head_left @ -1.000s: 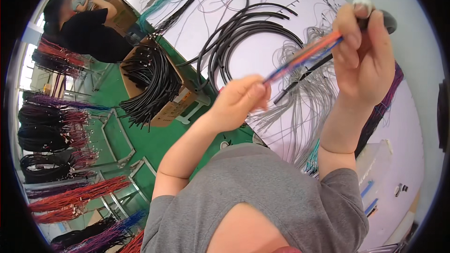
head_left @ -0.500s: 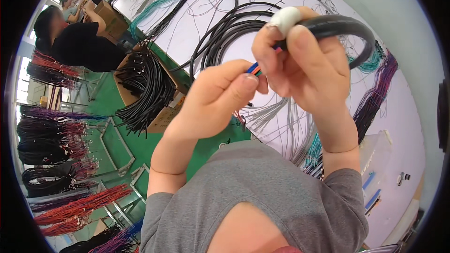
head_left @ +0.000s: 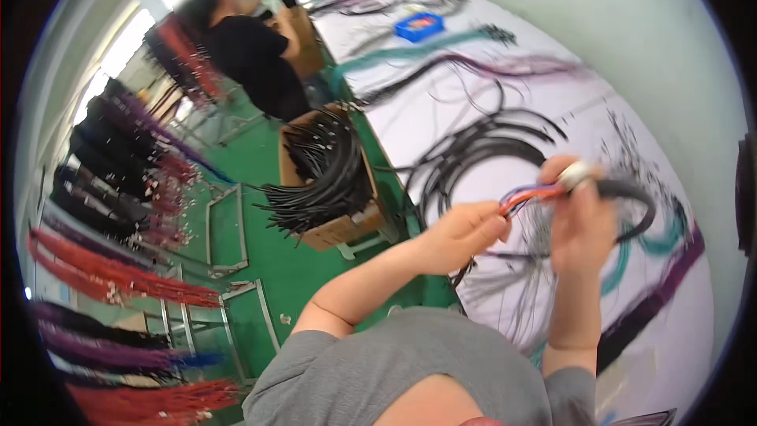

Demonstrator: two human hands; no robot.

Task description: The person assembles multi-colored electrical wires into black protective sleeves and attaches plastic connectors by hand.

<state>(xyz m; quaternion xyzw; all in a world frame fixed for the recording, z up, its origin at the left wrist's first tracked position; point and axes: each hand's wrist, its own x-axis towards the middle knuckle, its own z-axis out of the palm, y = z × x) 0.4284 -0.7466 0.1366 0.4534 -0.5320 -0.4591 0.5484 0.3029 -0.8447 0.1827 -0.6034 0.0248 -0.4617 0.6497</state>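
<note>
- While pinching a short bunch of coloured wires [head_left: 530, 195], orange, blue and purple, between the thumb and fingers of the left hand [head_left: 464, 235], clutching a thick black cable [head_left: 648, 209] in the right hand [head_left: 583, 229]; hands apart, near each other, bridged by the wires.
- On a right-hand finger, a white wrap [head_left: 576, 173]; blurred there, so cannot tell each finger's exact grip.
- Curving out past the right hand, the cable's loop, above the white tabletop [head_left: 680, 330].
- Under the hands, partly behind the right forearm, loose grey wires [head_left: 505, 293] fanned over the surface.
- Right of the right hand, a teal bundle [head_left: 664, 241] and a long purple-and-black bundle [head_left: 650, 312].
- Just beyond the left hand, coils of black tubing [head_left: 461, 156] lying flat.
- Left of the left hand, down beside the table, an open cardboard box [head_left: 337, 232] crammed with bent black lengths [head_left: 323, 159], above green floor [head_left: 270, 229].
- Farther ahead of the hands, a blue tray [head_left: 422, 35] amid more strands.
- Far left of both hands, metal racks [head_left: 240, 225] hung with red bundles [head_left: 118, 268].
- Beyond the box, a person in black [head_left: 256, 63]; right of everything, a pale wall [head_left: 662, 95].
</note>
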